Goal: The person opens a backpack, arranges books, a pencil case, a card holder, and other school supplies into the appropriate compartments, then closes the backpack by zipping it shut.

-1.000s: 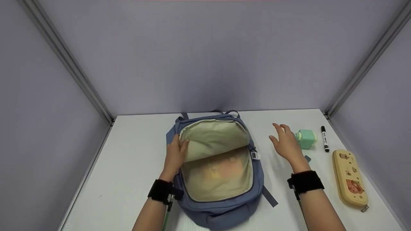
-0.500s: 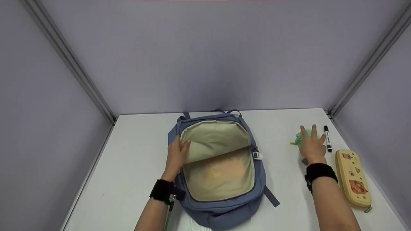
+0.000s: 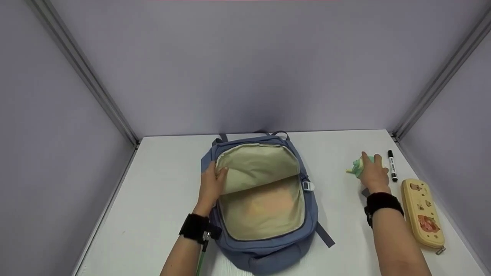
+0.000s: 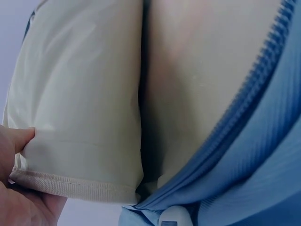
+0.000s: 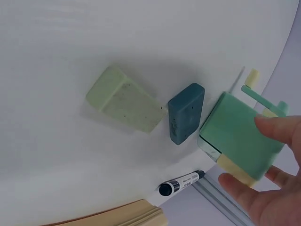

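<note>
Right hand curls round the green sharpener — marker just beyond its fingertips; left hand pinches the backpack flap's edge, bare table outside.

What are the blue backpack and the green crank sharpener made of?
Blue backpack: woven fabric, matte, ribbed weave by the zipper; cream cloth lining with a stitched hem. Green crank sharpener, gripped by the right hand: likely moulded plastic, smooth flat faces.

Soft, even light from overhead

Faint shadows are lying on the desk; the right hand is blurring in the wrist view.
</note>
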A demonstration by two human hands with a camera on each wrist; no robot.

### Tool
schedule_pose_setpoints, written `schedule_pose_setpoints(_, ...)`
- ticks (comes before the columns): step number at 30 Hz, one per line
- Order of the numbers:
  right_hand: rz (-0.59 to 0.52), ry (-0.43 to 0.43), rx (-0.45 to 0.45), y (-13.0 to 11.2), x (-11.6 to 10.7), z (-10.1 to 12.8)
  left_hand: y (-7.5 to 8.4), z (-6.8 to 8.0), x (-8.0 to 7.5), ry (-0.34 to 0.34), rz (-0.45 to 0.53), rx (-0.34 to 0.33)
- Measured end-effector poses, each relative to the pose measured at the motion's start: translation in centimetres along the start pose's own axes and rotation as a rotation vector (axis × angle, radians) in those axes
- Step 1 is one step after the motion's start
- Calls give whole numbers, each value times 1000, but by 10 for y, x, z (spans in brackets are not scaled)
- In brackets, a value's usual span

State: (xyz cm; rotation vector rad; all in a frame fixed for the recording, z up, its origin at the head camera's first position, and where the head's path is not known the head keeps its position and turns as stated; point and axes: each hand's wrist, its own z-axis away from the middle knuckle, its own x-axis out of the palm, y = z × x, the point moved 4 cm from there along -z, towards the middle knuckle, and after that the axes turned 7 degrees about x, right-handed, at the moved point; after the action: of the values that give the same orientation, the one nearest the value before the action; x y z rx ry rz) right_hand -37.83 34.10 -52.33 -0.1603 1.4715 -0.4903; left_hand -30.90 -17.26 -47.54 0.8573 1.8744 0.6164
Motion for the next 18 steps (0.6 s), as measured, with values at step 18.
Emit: schedule_pose_setpoints(18, -22, 278, -131, -30, -25, 29, 16, -17, -4, -14, -3, 47)
